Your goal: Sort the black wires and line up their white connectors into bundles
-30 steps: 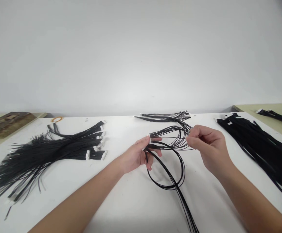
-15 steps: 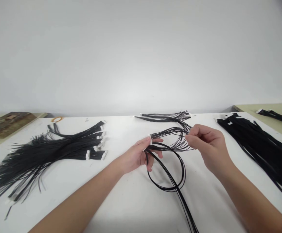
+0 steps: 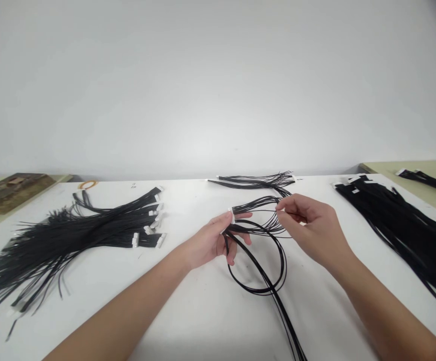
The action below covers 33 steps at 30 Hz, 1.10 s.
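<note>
My left hand (image 3: 218,235) grips a white connector (image 3: 230,215) at the end of a black wire harness (image 3: 259,265), with some fingers spread beneath the wires. From the connector, thin wires fan to the right, others curl into a loop, and a thicker bundle runs down to the bottom edge. My right hand (image 3: 304,215) is closed in a pinch on a thin black wire at the right side of the fan; the wire's tip is hidden by the fingers.
Black harnesses with white connectors (image 3: 90,225) are piled at left, a dark bundle (image 3: 402,220) lies at right, and a small bundle (image 3: 251,181) behind the hands. A yellow ring (image 3: 87,185) and brown block (image 3: 15,192) are at the back left.
My right hand has moved a little left, closer to the connector, its fingertips still pinched. My left hand has stayed in place.
</note>
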### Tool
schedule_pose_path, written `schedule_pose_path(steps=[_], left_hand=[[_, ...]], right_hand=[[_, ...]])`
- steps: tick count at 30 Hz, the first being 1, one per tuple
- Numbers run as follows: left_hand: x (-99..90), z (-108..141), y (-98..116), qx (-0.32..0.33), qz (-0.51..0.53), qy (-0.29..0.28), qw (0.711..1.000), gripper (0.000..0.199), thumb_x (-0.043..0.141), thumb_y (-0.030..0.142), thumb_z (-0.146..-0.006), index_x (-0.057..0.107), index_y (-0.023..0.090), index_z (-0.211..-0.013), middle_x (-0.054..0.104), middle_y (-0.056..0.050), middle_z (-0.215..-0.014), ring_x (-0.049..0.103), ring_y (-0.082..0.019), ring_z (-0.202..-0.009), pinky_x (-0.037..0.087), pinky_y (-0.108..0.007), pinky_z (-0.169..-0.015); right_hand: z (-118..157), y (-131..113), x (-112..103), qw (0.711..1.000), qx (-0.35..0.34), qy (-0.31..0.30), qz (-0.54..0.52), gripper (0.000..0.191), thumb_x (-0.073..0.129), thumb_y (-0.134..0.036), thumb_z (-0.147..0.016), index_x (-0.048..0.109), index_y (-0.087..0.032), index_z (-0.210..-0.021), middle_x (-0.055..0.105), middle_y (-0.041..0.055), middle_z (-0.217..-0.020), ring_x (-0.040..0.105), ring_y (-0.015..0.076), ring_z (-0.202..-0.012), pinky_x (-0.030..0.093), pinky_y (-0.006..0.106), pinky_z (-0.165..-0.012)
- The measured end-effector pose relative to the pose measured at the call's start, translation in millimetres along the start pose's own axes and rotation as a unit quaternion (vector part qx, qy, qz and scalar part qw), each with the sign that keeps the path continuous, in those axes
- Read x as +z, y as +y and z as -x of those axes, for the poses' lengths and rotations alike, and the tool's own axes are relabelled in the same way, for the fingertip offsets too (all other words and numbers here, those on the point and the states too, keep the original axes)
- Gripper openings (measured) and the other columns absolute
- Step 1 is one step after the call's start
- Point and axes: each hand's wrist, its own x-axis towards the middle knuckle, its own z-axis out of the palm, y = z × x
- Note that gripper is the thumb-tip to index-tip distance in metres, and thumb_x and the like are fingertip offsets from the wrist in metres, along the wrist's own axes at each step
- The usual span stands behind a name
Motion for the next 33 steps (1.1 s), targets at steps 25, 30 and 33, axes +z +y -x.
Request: schedule_pose_path(steps=[25, 30, 33], left_hand=[[0.4, 1.0, 0.2, -0.022, -0.033, -0.042, 0.998, 0.056, 0.035, 0.053, -0.088, 0.047, 0.015, -0.129, 0.067, -0.012, -0.083, 0.058, -0.012, -0.043, 0.041, -0.022, -0.043], [0.1, 1.3, 0.8, -0.024, -0.036, -0.043, 0.998, 0.055, 0.035, 0.052, -0.089, 0.048, 0.015, -0.128, 0.066, -0.012, -0.083, 0.059, -0.013, -0.044, 0.041, -0.023, -0.044], [0.5, 1.3, 0.9, -0.023, -0.039, -0.042, 0.998, 0.054, 0.035, 0.051, -0.089, 0.049, 0.015, -0.127, 0.066, -0.012, -0.082, 0.058, -0.013, -0.043, 0.041, -0.023, -0.044]], right_hand=[[7.1, 9.0, 18.2, 0.950, -0.283, -0.028, 0.130, 0.015, 0.050, -0.016, -0.087, 0.064, -0.020, -0.086, 0.064, 0.0033, -0.077, 0.057, 0.0110, -0.068, 0.045, 0.021, -0.059], [6.5, 11.8, 18.5, 0.950, -0.287, -0.034, 0.115, 0.014, 0.051, -0.014, -0.086, 0.063, -0.020, -0.088, 0.064, 0.0032, -0.079, 0.058, 0.0115, -0.071, 0.045, 0.021, -0.061], [6.2, 13.1, 18.2, 0.951, -0.286, -0.039, 0.110, 0.014, 0.051, -0.015, -0.086, 0.063, -0.020, -0.088, 0.064, 0.0035, -0.080, 0.059, 0.0117, -0.072, 0.046, 0.022, -0.061]])
